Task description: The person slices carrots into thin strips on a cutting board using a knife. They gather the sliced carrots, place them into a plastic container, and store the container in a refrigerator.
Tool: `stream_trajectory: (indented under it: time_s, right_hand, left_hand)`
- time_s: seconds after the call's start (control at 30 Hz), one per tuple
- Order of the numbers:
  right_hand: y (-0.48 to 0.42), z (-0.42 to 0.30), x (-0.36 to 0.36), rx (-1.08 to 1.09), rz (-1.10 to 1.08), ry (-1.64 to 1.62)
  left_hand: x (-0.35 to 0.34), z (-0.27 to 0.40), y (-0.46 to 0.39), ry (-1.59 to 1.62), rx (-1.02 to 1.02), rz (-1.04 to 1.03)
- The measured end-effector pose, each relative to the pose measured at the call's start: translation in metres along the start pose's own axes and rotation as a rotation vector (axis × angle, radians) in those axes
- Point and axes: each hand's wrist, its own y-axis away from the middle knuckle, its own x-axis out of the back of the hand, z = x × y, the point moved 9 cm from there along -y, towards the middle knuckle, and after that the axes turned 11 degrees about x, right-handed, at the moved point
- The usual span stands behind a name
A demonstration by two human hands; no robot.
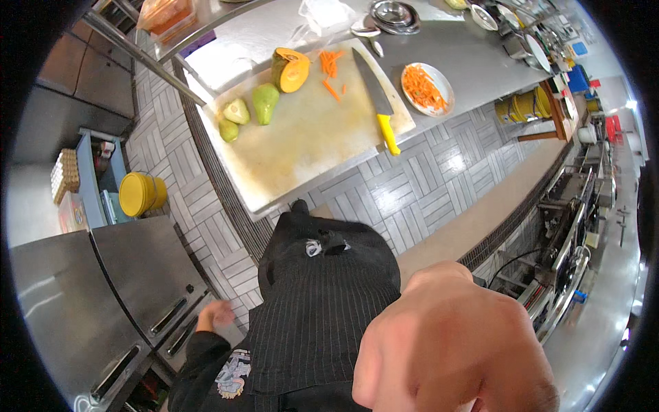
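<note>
My left hand (215, 314), blurred, hangs beside a stainless steel refrigerator and appears to hold nothing. Very near the camera, my right hand (453, 335) fills the lower right, its back towards me and its fingers mostly hidden. Before me lies a stained white cutting board (304, 149). It bears a cut piece of orange-fleshed squash (291, 71), a pear-shaped green vegetable (265, 104), two cut green pieces (231, 121) and some orange sticks (330, 64). A chef's knife with a yellow handle (387, 135) rests at the board's right, its handle reaching past the front edge.
A white plate of orange sticks (426, 88) sits on the steel counter (479, 56), near stacked metal bowls (395, 18). To the left are a yellow bucket (141, 194) and the refrigerator (149, 273). A stove (566, 216) runs along the right, across a tiled floor.
</note>
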Motion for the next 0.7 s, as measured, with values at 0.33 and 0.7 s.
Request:
stream_trajectory:
  time_s: [0.33,0.7]
  right_hand:
    - [0.017,0.0,0.137,-0.205,0.293,0.212]
    - [0.282,-0.135,0.331,-0.709,1.236,1.103]
  left_hand:
    - [0.161,-0.398,0.177,1.245,0.344,0.816]
    - [0.222,-0.401,0.21,0.877,0.458,1.3]
